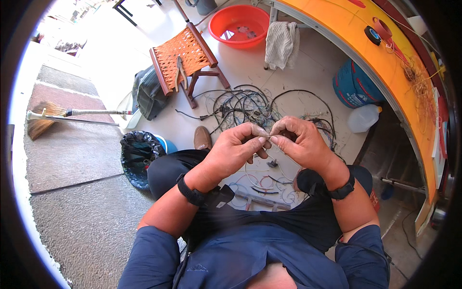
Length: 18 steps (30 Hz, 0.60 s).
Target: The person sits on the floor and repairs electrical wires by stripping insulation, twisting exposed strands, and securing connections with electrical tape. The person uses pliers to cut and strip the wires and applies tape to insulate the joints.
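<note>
My left hand (236, 148) and my right hand (303, 142) meet in front of me above the floor. Between the thumb and forefinger of each is pinched a thin wire (268, 137); the fingers hide most of it. Beyond my hands a tangled heap of black cables and thin coloured wires (242, 106) lies on the tiles. Below them, between my legs, are loose pale wire pieces (256, 180), a short black cable piece (265, 190) and a small black connector (272, 163).
Combination pliers (180, 74) lie on a folding stool with orange webbing (180, 50). A bin with a black liner (139, 144) stands at left, near a broom (47, 115). Farther off is a red basin (238, 12). An orange-topped table (361, 32) curves along the right, above a blue bucket (355, 85) and plastic jug (362, 118).
</note>
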{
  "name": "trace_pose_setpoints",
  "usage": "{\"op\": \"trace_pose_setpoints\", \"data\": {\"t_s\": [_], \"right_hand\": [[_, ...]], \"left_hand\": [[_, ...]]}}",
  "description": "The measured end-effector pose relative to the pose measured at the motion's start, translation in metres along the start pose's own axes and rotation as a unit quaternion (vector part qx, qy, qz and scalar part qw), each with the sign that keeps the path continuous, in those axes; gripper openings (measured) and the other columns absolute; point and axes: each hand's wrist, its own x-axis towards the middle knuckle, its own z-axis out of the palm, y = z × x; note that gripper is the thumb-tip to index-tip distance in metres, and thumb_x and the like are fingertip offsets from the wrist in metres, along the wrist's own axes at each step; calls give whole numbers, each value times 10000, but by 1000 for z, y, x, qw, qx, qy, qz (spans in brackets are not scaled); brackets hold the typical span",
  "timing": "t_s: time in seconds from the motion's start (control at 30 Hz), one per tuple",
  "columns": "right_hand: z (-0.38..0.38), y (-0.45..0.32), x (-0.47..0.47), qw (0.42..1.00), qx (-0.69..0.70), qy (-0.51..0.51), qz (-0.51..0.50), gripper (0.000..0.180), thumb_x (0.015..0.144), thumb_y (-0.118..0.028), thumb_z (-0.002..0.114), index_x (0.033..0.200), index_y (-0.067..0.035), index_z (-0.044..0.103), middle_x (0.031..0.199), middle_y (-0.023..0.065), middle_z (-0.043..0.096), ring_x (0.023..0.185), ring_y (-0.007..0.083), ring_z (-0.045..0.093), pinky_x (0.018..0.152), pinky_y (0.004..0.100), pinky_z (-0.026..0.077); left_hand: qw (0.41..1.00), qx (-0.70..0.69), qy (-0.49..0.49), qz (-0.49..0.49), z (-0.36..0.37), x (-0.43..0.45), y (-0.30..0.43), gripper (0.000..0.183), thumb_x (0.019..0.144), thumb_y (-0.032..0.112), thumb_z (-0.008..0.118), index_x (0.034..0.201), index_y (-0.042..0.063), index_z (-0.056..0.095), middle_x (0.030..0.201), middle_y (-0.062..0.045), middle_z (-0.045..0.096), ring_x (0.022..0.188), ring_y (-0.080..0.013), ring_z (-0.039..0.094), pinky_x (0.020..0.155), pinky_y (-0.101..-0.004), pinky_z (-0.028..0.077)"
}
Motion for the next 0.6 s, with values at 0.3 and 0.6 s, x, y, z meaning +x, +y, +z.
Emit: {"op": "trace_pose_setpoints", "data": {"t_s": [0.3,0.6], "right_hand": [[5,14,11,999,39,1,16,116,815,-13,663,921,-43,627,898,32,580,698,70,523,630,229,446],[12,4,18,984,-106,89,-110,127,764,-15,718,864,-47,647,863,55,580,632,110,538,551,236,451]], "left_hand": [[983,-183,-19,-9,-13,4,-9,101,940,94,591,1016,28,593,932,-84,662,734,-157,668,506,-195,454],[978,-208,17,4,-11,3,-16,91,943,102,591,1008,39,592,912,-74,652,654,-115,633,464,-167,405]]}}
